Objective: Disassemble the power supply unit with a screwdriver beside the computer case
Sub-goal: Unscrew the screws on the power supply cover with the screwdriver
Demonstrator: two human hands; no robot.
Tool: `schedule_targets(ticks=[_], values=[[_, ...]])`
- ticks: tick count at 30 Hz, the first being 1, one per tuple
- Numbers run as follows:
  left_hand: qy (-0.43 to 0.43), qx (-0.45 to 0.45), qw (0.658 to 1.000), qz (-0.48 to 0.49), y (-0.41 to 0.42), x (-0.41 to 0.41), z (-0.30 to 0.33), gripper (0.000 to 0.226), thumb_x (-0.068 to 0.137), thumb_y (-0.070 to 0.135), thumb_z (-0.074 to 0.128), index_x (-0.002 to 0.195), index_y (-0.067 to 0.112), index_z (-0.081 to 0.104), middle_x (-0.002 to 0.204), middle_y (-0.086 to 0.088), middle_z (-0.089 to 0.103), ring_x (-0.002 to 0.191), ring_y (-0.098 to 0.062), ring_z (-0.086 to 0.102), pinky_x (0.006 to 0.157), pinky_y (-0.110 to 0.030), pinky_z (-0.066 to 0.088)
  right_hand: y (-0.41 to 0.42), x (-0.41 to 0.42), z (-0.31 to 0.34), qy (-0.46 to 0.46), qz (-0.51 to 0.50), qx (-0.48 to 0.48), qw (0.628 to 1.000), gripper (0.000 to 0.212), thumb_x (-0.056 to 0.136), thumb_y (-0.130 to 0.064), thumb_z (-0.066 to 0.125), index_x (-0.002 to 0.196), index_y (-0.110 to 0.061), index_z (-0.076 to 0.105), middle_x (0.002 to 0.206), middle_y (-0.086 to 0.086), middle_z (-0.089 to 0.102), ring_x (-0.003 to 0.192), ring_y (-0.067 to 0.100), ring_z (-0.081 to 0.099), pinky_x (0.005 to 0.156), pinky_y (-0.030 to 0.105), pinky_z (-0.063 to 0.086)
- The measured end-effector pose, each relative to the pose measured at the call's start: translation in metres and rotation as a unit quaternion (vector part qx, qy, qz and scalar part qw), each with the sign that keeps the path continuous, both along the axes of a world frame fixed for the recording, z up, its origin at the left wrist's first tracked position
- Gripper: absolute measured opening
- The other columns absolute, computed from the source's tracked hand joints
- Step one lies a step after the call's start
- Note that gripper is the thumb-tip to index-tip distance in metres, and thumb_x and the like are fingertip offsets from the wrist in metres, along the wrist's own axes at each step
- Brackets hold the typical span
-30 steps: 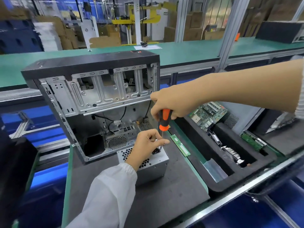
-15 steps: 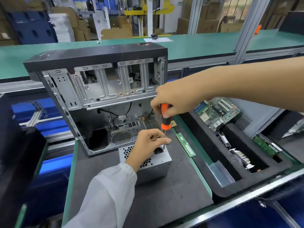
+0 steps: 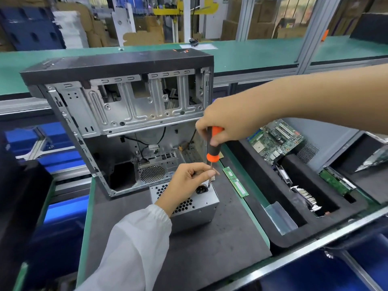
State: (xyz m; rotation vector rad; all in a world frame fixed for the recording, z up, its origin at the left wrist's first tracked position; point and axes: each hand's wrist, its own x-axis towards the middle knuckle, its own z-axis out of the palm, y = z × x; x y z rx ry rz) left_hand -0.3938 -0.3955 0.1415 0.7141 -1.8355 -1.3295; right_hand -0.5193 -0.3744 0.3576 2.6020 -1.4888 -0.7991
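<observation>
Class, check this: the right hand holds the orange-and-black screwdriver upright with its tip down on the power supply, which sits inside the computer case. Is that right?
Not quite. The head view shows the power supply outside the case, on the dark mat in front of it. The rest holds: the right hand holds the screwdriver upright, tip down on the unit.

A dark grey mat (image 3: pixel 210 244) with a green edge carries 1 open computer case (image 3: pixel 117 97) standing upright, 1 silver power supply unit (image 3: pixel 199 206) just in front of it, and 1 green memory stick (image 3: pixel 235 181) lying flat near the right edge.
</observation>
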Motion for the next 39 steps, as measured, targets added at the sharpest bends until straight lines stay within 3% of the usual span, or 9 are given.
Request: schedule_targets(ticks=[3,8,14,17,23,28,32,35,39], values=[[0.007,0.003,1.000,-0.015,-0.001,0.002,-0.003,0.015,0.094,0.021,0.064,0.094,0.019,0.078,0.048,0.000,0.045,0.050,-0.009,0.023,0.052,-0.013,0.023,0.004,-0.002,0.006,-0.037,-0.007,0.060,0.998,0.037,0.089,-0.019,0.064,0.123,-0.030,0.055,0.106,-0.001,0.048,0.089,0.019,0.061,0.082,0.038,0.050],[0.010,0.009,1.000,0.019,0.000,-0.003,-0.002,0.009,0.081,0.029,0.075,0.084,0.021,0.080,0.061,-0.013,0.057,0.059,-0.011,0.040,0.060,-0.018,0.035,0.005,0.003,0.009,-0.065,-0.220,0.067,0.971,0.080,0.080,-0.078,0.038,0.103,-0.006,0.064,0.057,0.002,0.070,0.046,0.013,0.066,0.059,0.023,0.056],[-0.006,-0.009,1.000,0.027,-0.001,0.000,0.001,0.003,0.084,0.025,0.075,0.082,0.023,0.077,0.051,0.002,0.025,0.049,-0.008,0.020,0.054,-0.013,0.028,0.004,0.001,0.002,0.009,-0.037,0.023,0.999,0.015,0.095,-0.032,0.053,0.102,-0.019,0.058,0.096,0.001,0.063,0.079,0.015,0.062,0.073,0.029,0.051],[-0.005,-0.003,1.000,-0.005,-0.001,0.004,0.000,0.014,0.094,0.025,0.064,0.096,0.024,0.078,0.046,0.014,0.030,0.044,-0.003,0.022,0.048,-0.011,0.023,0.006,-0.004,0.002,-0.020,-0.003,0.032,0.999,0.031,0.087,-0.012,0.062,0.113,-0.027,0.056,0.109,0.001,0.048,0.079,-0.007,0.047,0.059,0.011,0.037],[0.013,0.005,1.000,0.020,0.000,0.000,0.001,0.016,0.086,0.026,0.071,0.089,0.013,0.080,0.058,0.006,0.063,0.052,-0.002,0.039,0.057,-0.010,0.032,0.001,-0.001,0.005,-0.046,-0.214,0.042,0.975,0.071,0.080,-0.074,0.046,0.103,-0.008,0.061,0.052,0.002,0.068,0.042,0.015,0.065,0.051,0.021,0.054],[0.013,0.002,0.999,0.049,-0.003,-0.003,-0.003,0.013,0.075,0.038,0.077,0.076,0.026,0.076,0.048,0.004,0.028,0.050,-0.010,0.021,0.061,-0.017,0.037,-0.004,0.000,-0.001,-0.032,-0.095,0.027,0.995,0.010,0.092,-0.029,0.058,0.094,-0.019,0.059,0.078,0.005,0.069,0.069,0.022,0.067,0.075,0.040,0.058],[0.011,-0.010,0.998,0.058,-0.006,-0.003,-0.005,0.015,0.071,0.042,0.079,0.067,0.032,0.068,0.051,0.013,0.018,0.050,-0.008,0.018,0.066,-0.006,0.039,-0.001,0.004,0.002,-0.085,-0.089,0.083,0.989,0.035,0.081,-0.001,0.064,0.105,-0.026,0.058,0.103,0.008,0.057,0.074,0.021,0.068,0.069,0.040,0.057],[0.007,-0.019,0.998,0.064,-0.004,-0.003,-0.004,0.018,0.070,0.041,0.080,0.065,0.033,0.065,0.050,0.013,0.018,0.050,-0.008,0.017,0.053,-0.010,0.027,0.001,0.004,0.004,-0.177,-0.189,0.120,0.959,0.037,0.079,-0.041,0.076,0.106,-0.021,0.058,0.079,0.008,0.070,0.050,0.013,0.068,0.060,0.030,0.058],[-0.007,-0.018,0.998,0.056,-0.004,-0.004,-0.003,0.019,0.075,0.030,0.081,0.069,0.026,0.064,0.050,0.013,0.019,0.050,-0.009,0.018,0.054,-0.014,0.027,0.000,0.006,0.000,-0.018,-0.232,0.028,0.972,0.078,0.080,-0.078,0.043,0.094,-0.004,0.064,0.052,0.005,0.068,0.038,0.014,0.061,0.047,0.017,0.050]])
